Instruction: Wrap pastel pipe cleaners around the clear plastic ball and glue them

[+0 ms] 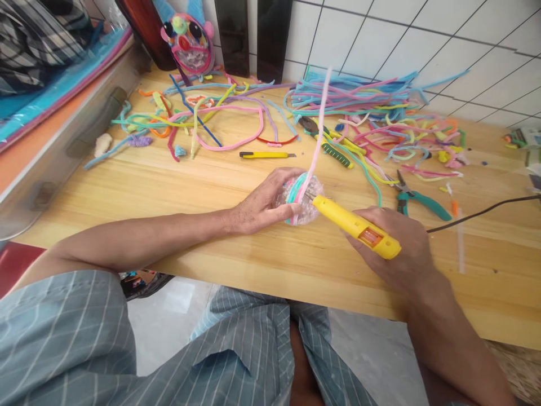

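Note:
In the middle of the head view, my left hand grips a clear, crinkled ball wound with teal and pink fuzzy strands. A long pale pink pipe cleaner rises from the ball, its far end free. My right hand is wrapped round a yellow hot glue gun, whose metal nozzle points at the ball beside the pink strand. Whether the nozzle touches the ball I cannot tell. From the right, a black cord runs to my right hand.
Behind the ball lies a yellow utility knife. Green-and-yellow pliers and teal pliers lie to the right. Loose pipe cleaners are heaped at the back. A decorated pink face figure stands by the wall; a clear bin borders the left.

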Tool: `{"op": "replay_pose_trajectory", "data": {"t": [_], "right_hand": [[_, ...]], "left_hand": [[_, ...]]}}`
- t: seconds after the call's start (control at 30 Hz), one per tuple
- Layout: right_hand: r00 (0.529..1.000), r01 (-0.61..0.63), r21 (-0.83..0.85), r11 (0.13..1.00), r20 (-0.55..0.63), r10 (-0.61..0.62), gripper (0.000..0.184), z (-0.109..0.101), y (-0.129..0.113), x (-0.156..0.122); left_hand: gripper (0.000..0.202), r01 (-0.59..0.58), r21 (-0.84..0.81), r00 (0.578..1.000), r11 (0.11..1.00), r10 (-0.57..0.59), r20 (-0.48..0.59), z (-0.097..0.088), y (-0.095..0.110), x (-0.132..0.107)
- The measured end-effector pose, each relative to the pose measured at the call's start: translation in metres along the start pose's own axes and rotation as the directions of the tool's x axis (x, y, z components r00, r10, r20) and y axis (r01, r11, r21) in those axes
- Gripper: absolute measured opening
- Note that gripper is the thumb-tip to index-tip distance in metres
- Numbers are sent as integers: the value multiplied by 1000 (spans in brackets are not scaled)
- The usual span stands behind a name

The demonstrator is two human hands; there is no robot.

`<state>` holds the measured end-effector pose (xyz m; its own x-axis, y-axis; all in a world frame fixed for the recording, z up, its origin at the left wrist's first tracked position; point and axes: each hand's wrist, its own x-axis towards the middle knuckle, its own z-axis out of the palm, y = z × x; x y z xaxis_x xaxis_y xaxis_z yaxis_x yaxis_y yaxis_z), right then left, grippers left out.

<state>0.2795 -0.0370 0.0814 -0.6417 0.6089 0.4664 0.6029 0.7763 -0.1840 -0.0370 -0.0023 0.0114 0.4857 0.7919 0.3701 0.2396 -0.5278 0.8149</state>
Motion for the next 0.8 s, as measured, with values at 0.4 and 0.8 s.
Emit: {"op": "replay_pose_trajectory", "data": {"t": [0.4, 0.8], "right_hand": [[1000, -6, 3, 1000, 12, 6, 12, 1, -2, 0], [998, -61, -1, 998, -27, 61, 15, 0, -1, 0]], "left_hand": [[75, -7, -4, 1000, 1000, 7, -2, 1, 0, 0], [77, 18, -18, 1000, 1000, -18, -4, 1, 1, 1]]}}
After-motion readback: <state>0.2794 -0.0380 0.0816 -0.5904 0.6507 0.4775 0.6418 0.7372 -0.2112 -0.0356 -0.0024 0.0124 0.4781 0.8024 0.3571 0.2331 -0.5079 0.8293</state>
